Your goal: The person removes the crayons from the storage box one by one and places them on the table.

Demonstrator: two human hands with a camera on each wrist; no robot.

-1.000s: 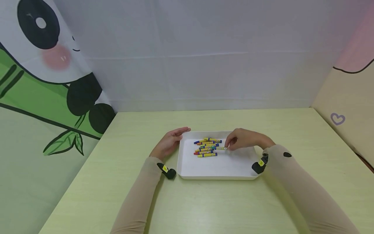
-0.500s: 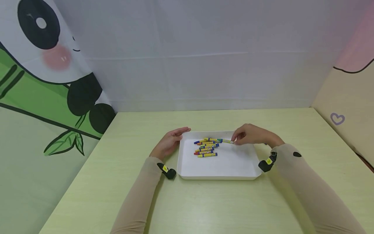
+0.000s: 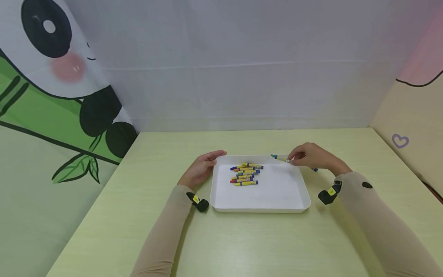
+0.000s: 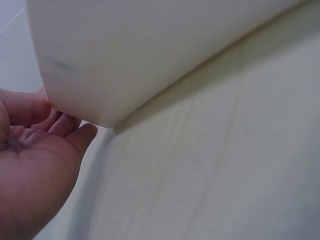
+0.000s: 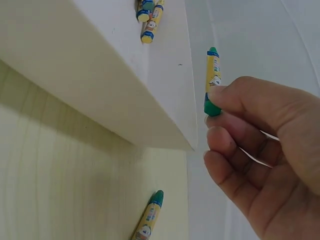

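My right hand pinches a green crayon by its rear end between thumb and fingertips, above the tray's far right corner. In the right wrist view, the held crayon has a yellow wrapper with blue bands and points its green tip away. The white tray bears several yellow-wrapped crayons in a rough row at its left middle. My left hand rests against the tray's far left corner, fingers extended; up close the thumb and fingers touch the tray wall.
Another green crayon lies on the table right of the tray, mostly hidden by my right hand in the head view. The pale table backs onto a grey cloth wall, with painted panels on both sides.
My right hand has drawn the green crayon away from the other crayons, rightward and back, to the tray's far right corner. The left hand has stayed at the tray.
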